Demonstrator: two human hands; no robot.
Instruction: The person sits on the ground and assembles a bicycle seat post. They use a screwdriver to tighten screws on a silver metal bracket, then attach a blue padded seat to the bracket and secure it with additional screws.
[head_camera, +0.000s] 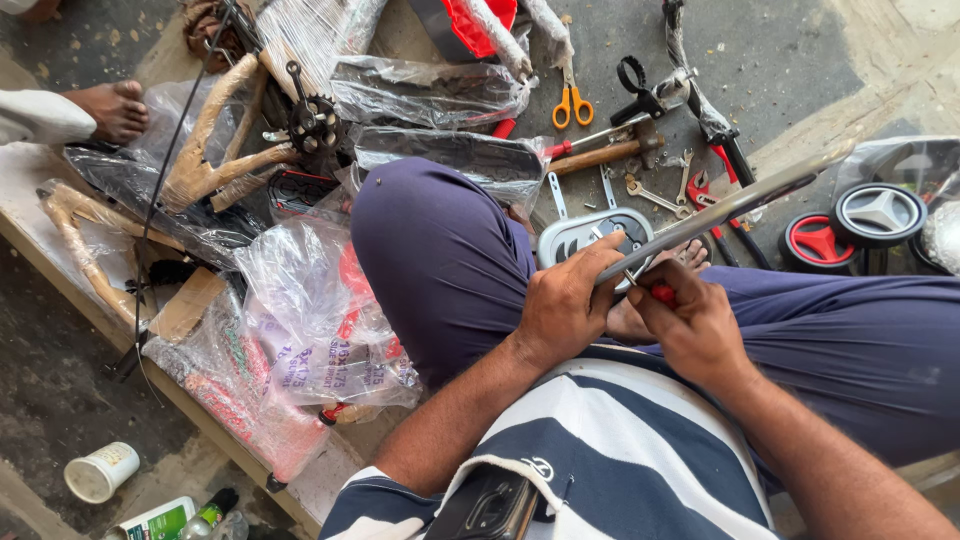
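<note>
My left hand (563, 308) grips the near end of a long curved silver metal strip (730, 205) that runs up to the right. My right hand (690, 325) is closed on a red-handled screwdriver (660, 293), its tip against the strip beside my left fingers. Both hands rest over my lap, between my knees in dark blue trousers. A grey plastic part (585, 232) lies on the floor just beyond the hands.
Orange scissors (572, 104), a hammer (605, 155), wrenches (655, 195) and red pliers (700, 188) lie ahead. Two small wheels (880, 212) stand at right. Wrapped bicycle parts (310, 330) pile up left. Another person's bare foot (112, 108) is upper left. A white cup (100, 470) sits lower left.
</note>
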